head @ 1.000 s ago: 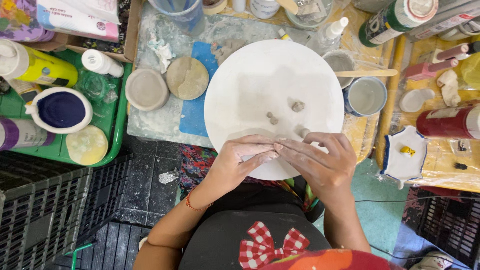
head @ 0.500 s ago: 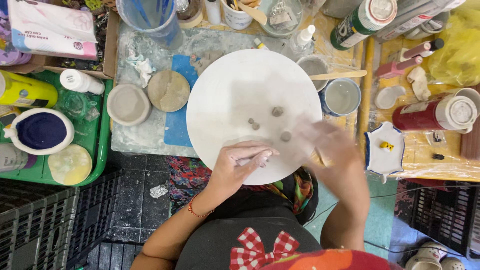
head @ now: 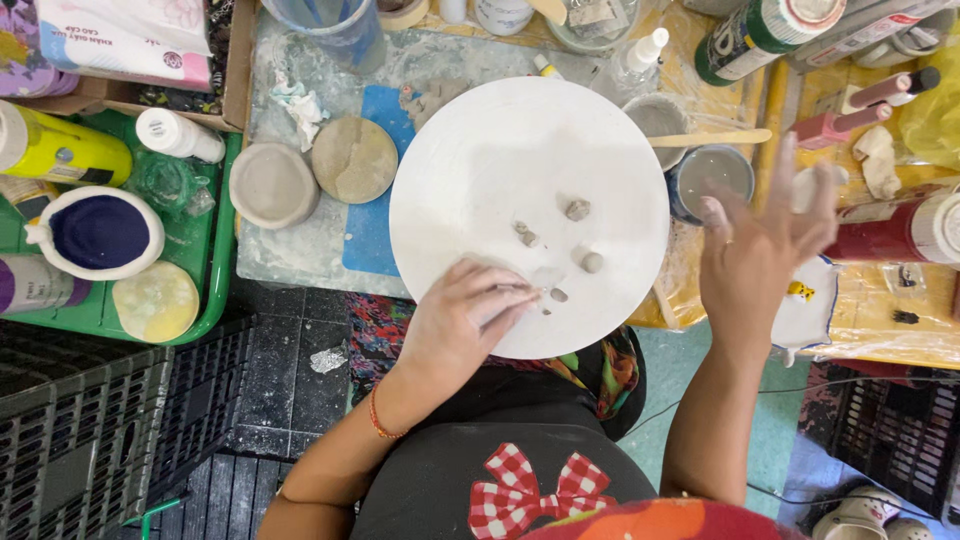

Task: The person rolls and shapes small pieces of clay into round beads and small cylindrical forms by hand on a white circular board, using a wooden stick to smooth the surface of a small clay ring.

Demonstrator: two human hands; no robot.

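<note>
White round board [head: 500, 170] w/ small clay bits [head: 578, 210] – left hand [head: 465, 320] at 6 o'clock pinches a bit; right hand [head: 760, 250] at 3 o'clock, fingers spread, empty.

Illumination is bright, even and diffuse, coming from overhead. The round white board [head: 530, 200] reflects strongly, approaching overexposure at its centre. Shadows are soft and short under the left hand [head: 465, 315]. The right hand [head: 765, 245] shows motion blur at its fingertips. Straight lines bow slightly toward the frame corners.
</note>
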